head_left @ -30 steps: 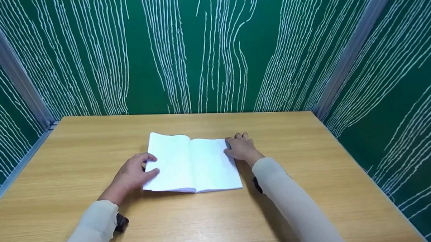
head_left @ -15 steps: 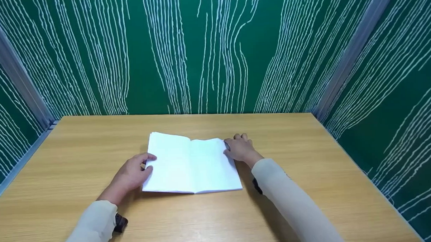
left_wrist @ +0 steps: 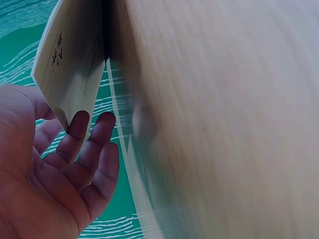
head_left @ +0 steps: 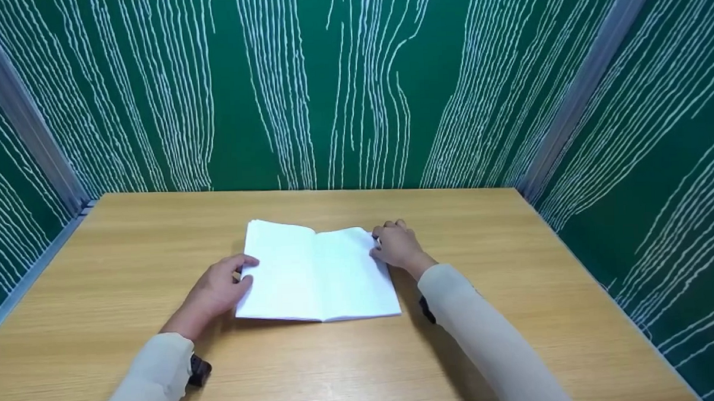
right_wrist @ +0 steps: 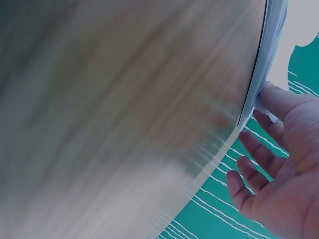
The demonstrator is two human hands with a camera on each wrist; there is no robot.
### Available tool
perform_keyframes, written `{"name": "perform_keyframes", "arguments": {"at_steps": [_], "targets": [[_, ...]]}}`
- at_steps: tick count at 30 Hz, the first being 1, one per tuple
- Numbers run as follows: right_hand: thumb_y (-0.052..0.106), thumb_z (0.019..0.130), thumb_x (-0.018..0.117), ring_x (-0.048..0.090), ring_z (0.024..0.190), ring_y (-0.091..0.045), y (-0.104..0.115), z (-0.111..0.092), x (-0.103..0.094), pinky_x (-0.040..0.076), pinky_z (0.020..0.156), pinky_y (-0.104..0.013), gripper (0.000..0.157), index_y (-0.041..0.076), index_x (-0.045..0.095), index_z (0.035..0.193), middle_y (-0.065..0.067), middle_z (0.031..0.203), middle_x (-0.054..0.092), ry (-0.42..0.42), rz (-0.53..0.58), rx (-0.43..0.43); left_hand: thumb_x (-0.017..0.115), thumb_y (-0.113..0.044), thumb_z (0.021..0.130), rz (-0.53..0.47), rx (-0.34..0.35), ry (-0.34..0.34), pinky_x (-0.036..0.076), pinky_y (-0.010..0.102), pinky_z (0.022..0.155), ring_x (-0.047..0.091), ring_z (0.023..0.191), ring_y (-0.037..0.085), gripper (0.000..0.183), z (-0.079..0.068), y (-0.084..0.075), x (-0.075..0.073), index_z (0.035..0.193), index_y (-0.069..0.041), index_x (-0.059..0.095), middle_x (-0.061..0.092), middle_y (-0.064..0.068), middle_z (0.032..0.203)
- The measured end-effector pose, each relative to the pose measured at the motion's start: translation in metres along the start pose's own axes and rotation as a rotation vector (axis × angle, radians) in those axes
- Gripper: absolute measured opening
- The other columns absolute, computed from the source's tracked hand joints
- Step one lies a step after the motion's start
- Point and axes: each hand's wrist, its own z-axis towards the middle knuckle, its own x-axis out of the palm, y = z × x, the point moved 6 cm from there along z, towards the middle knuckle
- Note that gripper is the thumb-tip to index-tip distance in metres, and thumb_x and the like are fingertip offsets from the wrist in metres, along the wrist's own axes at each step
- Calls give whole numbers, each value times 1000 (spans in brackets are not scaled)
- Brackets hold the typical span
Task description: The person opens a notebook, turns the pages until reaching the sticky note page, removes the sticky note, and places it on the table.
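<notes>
An open notebook (head_left: 285, 274) with blank-looking white pages lies in the middle of the wooden table, its left side raised a little. My left hand (head_left: 217, 287) holds the left edge, thumb over the page and fingers underneath. In the left wrist view, the underside of that cover (left_wrist: 67, 64) shows printed lines and dark handwriting above the curled fingers. At the upper right corner, my right hand (head_left: 399, 246) pinches the page edge. The right wrist view has thumb and index finger at the pages (right_wrist: 271, 50), with the other fingers (right_wrist: 257, 149) bent below, apart from the paper.
The wooden table (head_left: 315, 368) extends around the notebook. Green panels (head_left: 235, 110) with white wavy lines stand behind and at both sides, joined by grey metal posts (head_left: 558, 104). A dark device (head_left: 199, 370) sits at my left wrist.
The left pages have settled flatter, and my left thumb has drawn back toward the edge. On the right, the page's upper edge now bulges up, and my right fingers have curled in slightly.
</notes>
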Motion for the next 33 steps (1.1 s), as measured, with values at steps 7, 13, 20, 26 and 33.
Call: {"name": "perform_keyframes", "arguments": {"at_steps": [7, 13, 20, 26, 33], "targets": [[27, 86, 71, 53, 97, -22, -4, -1, 2, 49, 93, -39, 40, 14, 63, 123, -3, 106, 62, 23, 120, 55, 53, -26, 97, -7, 0, 4, 45, 51, 100, 51, 118, 29, 35, -1, 0, 1, 132, -24, 55, 50, 8, 139], [23, 88, 68, 57, 85, -21, -6, -3, 0, 50, 75, -32, 18, 12, 66, 103, -3, 94, 63, 24, 147, 77, 53, -27, 97, 1, 11, -2, 45, 50, 99, 52, 116, 30, 35, -2, -1, 1, 131, -24, 55, 51, 9, 139], [21, 89, 65, 58, 78, -20, -7, -4, 0, 45, 64, -29, 10, 12, 70, 90, -3, 84, 63, 53, 201, 119, 53, -28, 97, 1, 14, 4, 46, 49, 99, 52, 117, 29, 35, -3, -1, 1, 131, -24, 55, 51, 8, 139], [19, 90, 63, 60, 81, -20, -6, -3, 1, 47, 67, -29, 17, 12, 74, 101, -3, 88, 65, 58, 275, 127, 53, -29, 97, -1, 7, 13, 44, 51, 101, 51, 119, 29, 36, -1, 0, 0, 132, -25, 54, 49, 8, 141], [21, 90, 65, 60, 81, -19, -6, -3, -1, 49, 67, -28, 17, 12, 74, 103, -2, 88, 67, 63, 275, 130, 52, -29, 97, -13, -3, 26, 42, 52, 103, 50, 120, 30, 36, -2, 0, 1, 133, -25, 53, 47, 8, 143]]}}
